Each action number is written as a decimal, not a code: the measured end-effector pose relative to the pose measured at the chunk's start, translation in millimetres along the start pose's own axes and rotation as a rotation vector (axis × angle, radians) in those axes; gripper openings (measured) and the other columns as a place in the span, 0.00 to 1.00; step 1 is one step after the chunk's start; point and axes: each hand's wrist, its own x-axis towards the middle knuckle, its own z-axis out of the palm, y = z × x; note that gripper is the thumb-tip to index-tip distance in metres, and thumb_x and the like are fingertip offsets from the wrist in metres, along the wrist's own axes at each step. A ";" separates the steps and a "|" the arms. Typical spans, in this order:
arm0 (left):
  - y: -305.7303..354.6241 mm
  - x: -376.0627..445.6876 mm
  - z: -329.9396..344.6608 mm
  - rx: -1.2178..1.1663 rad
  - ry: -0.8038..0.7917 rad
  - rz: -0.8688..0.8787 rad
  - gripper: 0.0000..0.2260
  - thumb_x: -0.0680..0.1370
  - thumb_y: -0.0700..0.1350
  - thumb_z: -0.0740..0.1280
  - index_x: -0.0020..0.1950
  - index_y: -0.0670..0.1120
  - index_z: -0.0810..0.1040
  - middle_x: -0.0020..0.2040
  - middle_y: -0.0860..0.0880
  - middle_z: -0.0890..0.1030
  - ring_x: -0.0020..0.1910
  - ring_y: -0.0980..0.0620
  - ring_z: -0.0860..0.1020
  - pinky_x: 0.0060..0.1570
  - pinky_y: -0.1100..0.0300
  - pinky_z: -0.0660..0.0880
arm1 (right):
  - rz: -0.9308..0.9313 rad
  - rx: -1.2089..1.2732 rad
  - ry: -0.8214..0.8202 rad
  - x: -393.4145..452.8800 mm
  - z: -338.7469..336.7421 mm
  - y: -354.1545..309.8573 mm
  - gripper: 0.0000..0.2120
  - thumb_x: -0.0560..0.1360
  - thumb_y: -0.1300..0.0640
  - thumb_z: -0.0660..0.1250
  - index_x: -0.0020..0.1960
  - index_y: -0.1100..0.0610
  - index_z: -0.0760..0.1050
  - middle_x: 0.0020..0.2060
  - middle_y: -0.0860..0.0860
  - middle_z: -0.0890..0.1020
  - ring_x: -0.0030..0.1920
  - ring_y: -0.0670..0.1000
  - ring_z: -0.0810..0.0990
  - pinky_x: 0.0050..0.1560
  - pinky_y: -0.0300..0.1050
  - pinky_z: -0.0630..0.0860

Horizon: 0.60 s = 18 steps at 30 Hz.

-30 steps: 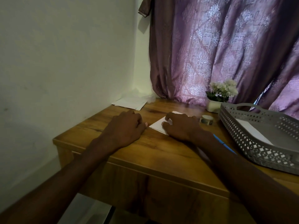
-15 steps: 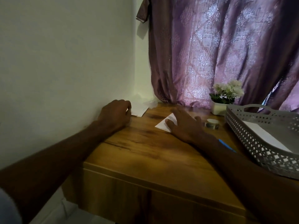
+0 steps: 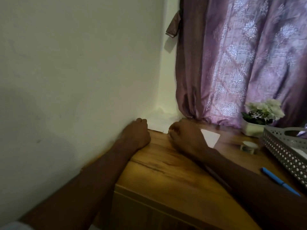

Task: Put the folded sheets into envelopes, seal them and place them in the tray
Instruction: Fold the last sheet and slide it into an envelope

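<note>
A pile of white papers (image 3: 158,121) lies in the desk's far left corner against the wall. My left hand (image 3: 136,133) rests at the pile's left edge with its fingers curled; whether it grips a sheet is hidden. My right hand (image 3: 184,138), blurred and with bent fingers, sits at the pile's right front edge. Just to its right a white folded sheet or envelope (image 3: 211,137) lies flat on the wood, partly covered by that hand. The grey perforated tray (image 3: 282,150) stands at the right edge with something white inside.
A small roll of tape (image 3: 248,146) sits between the white sheet and the tray. A blue pen (image 3: 280,181) lies in front of the tray. A white pot of flowers (image 3: 259,117) stands by the purple curtain (image 3: 240,63). The wall runs along the desk's left side.
Both hands moved left and back toward the corner pile. My right hand slid off the white sheet, which stays on the desk. The view swung left and up.
</note>
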 end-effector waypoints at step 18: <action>6.0 -4.6 -13.2 -0.452 0.423 0.053 0.26 0.84 0.63 0.50 0.63 0.45 0.77 0.57 0.48 0.79 0.55 0.49 0.76 0.57 0.49 0.76 | 0.084 0.420 0.132 30.6 29.4 -36.7 0.06 0.78 0.57 0.71 0.53 0.57 0.84 0.48 0.48 0.85 0.49 0.47 0.82 0.49 0.37 0.76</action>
